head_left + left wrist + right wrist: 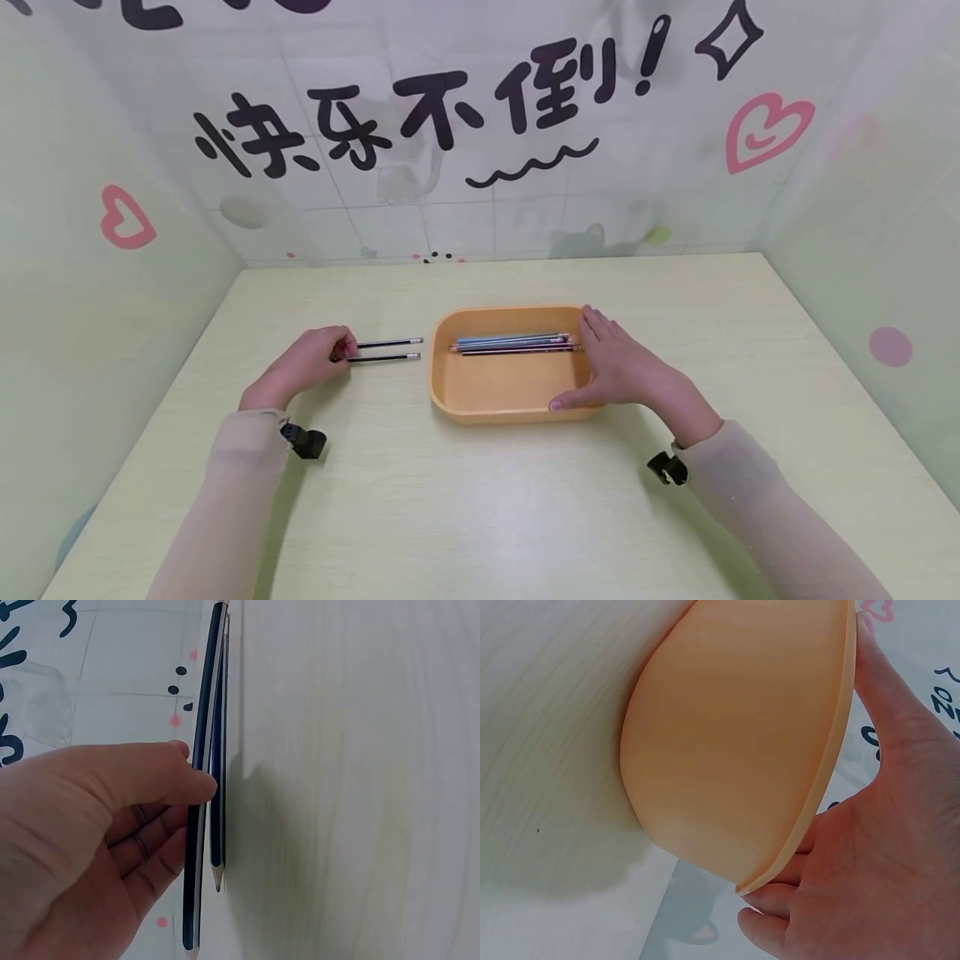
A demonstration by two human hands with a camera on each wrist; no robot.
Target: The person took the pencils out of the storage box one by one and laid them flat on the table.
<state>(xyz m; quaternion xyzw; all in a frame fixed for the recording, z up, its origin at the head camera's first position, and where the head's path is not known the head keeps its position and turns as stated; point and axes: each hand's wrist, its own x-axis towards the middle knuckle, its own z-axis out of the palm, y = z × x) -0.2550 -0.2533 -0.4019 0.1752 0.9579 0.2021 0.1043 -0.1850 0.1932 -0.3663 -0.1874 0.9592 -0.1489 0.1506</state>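
Note:
My left hand (309, 360) pinches a dark striped pencil (196, 870) between thumb and fingers. Close beside it is a second dark pencil (218, 840), its sharpened point visible in the left wrist view. In the head view, both pencils extend rightward from the hand, white-tipped ends toward an orange tray (495, 413). My right hand (626, 367) rests over the tray's right end, fingers extended toward the far rim and thumb at the near rim. Several pencils (513, 341), some blue and some dark, lie together inside the tray, their right ends near that hand.
The pale wooden tabletop (480, 508) carries the tray near its middle. Behind it rises a printed wall sheet (450, 221) with dark lettering; pale panels stand at both sides. A small black camera (303, 441) is on the left wrist, another (667, 468) on the right.

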